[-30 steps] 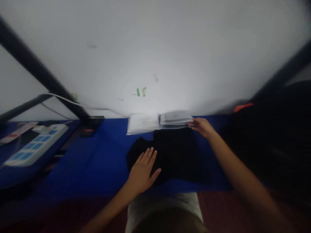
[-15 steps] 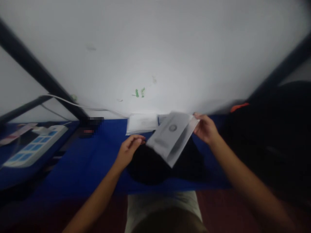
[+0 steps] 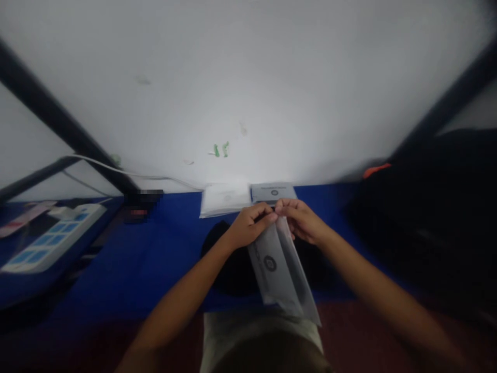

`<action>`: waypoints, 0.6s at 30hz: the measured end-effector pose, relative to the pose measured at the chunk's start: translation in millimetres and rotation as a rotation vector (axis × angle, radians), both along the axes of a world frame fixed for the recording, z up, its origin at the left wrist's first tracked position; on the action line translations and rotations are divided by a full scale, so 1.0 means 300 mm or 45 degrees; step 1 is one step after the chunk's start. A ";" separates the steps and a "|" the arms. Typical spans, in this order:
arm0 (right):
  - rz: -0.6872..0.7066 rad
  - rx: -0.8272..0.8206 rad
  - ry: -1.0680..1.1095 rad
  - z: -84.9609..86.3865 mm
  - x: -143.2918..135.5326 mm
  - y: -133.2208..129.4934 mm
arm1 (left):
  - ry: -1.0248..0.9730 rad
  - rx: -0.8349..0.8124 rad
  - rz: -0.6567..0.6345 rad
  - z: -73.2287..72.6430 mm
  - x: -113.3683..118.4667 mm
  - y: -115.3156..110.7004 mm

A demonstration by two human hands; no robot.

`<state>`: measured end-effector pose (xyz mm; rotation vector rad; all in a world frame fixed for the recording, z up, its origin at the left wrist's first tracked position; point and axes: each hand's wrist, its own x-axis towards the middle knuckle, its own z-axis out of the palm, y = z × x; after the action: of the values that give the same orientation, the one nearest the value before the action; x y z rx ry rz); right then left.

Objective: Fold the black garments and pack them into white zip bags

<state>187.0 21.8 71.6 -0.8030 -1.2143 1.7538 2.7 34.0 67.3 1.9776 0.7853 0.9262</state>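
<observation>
A grey plastic bag (image 3: 281, 274) with dark print and a round logo hangs down toward my lap, its top edge pinched between both hands. My left hand (image 3: 252, 224) is closed on the upper left of the bag, thumb and fingers pressed together. Close beside it, my right hand (image 3: 305, 220) grips the upper right corner, the fingertips of both hands nearly touching. Black cloth (image 3: 233, 269) lies on the blue surface beneath the hands and is partly hidden by them. Whether the bag holds anything I cannot make out.
Against the wall lie a stack of white bags (image 3: 227, 198) and a grey printed bag (image 3: 272, 191) on the blue tabletop (image 3: 155, 248). To the left is a power strip (image 3: 58, 235) with blue sockets. A large dark mass (image 3: 427, 217) fills the right side.
My left hand has moved right and taken hold of the bag's top. The bag has swung from a tilted position to hanging downward, nearer my body, uncovering the grey bag behind.
</observation>
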 end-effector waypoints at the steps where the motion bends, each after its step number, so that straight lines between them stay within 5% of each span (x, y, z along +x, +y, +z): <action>1: -0.092 0.031 -0.068 0.002 -0.001 -0.003 | -0.021 0.013 0.024 -0.009 0.005 0.009; 6: -0.311 0.157 -0.347 -0.004 -0.015 -0.016 | -0.039 0.058 0.151 -0.037 0.007 0.027; 18: 0.108 0.281 -0.751 -0.030 0.021 -0.094 | -0.239 -0.017 0.709 -0.080 -0.214 0.197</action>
<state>193.4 -6.4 62.4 -1.1935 -1.8134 1.4507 -61.4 93.2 43.3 1.6497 1.2560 1.3964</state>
